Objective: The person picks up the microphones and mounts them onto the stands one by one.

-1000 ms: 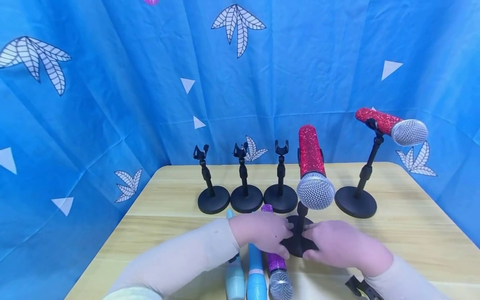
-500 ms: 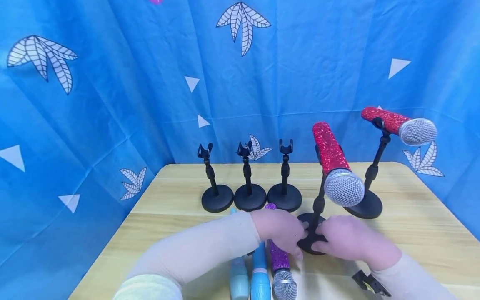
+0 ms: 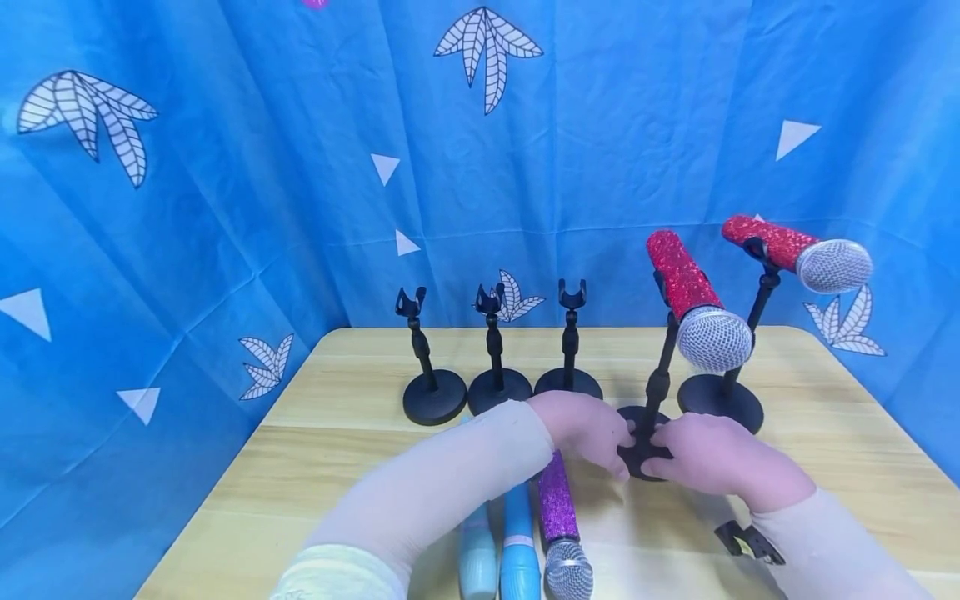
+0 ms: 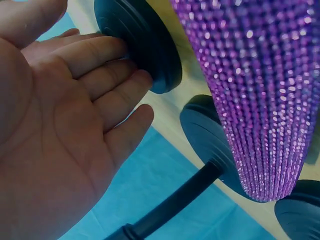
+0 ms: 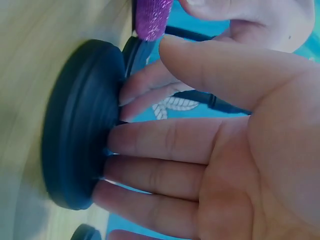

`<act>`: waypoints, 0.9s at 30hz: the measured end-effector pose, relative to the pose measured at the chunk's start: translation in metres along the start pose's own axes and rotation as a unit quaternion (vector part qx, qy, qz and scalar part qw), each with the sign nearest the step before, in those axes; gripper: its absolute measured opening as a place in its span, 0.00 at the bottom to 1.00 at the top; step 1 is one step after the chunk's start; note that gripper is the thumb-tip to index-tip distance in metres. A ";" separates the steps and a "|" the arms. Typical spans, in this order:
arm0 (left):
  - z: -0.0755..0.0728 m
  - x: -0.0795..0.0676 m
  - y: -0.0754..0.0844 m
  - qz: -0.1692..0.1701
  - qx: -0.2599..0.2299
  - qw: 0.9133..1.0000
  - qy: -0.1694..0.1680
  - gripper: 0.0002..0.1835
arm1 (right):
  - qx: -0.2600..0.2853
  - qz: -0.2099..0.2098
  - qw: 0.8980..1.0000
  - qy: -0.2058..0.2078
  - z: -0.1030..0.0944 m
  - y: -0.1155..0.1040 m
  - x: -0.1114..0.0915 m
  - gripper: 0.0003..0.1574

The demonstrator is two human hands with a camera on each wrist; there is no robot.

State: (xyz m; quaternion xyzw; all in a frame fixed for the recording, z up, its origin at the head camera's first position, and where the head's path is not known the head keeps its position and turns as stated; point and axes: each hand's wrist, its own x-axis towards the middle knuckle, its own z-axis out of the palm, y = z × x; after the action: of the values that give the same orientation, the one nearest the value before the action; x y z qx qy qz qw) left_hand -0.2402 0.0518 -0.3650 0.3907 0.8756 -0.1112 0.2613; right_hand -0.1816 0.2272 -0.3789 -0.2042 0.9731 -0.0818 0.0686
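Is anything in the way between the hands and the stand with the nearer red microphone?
No, nothing visible: the left hand and right hand both touch its round black base. The purple glitter microphone lies off to the left, not between them.

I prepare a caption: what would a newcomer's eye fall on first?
Probably the red microphone, right of centre in the head view, on a stand whose base the left hand and right hand touch. Another red microphone sits behind, further right; a purple microphone lies on the table.
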 end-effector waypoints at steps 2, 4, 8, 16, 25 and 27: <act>-0.002 0.004 -0.002 -0.002 -0.008 1.000 0.001 0.34 | -0.004 0.000 1.000 0.000 0.002 0.004 0.002 0.22; -0.003 0.010 -0.005 -0.004 -0.007 1.000 0.003 0.34 | -0.006 0.001 1.000 -0.001 0.004 0.008 0.003 0.27; -0.009 0.021 -0.008 -0.008 -0.013 1.000 0.004 0.34 | -0.008 0.004 1.000 0.004 0.006 0.015 0.005 0.37; -0.019 0.039 -0.016 -0.009 -0.008 1.000 0.004 0.34 | -0.025 -0.005 0.998 0.052 0.016 0.023 0.011 0.44; -0.025 0.047 -0.030 -0.015 -0.031 0.999 0.014 0.32 | -0.016 -0.009 0.997 0.072 0.023 0.029 0.021 0.43; -0.025 0.047 -0.032 -0.014 -0.037 0.999 0.011 0.32 | -0.016 -0.006 0.998 0.067 0.023 0.030 0.022 0.43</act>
State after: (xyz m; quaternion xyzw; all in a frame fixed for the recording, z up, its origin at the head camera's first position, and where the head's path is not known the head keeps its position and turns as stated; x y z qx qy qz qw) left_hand -0.2994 0.0702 -0.3698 0.3695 0.8874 -0.0784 0.2644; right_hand -0.2088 0.2423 -0.4090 -0.2048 0.9755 -0.0803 -0.0002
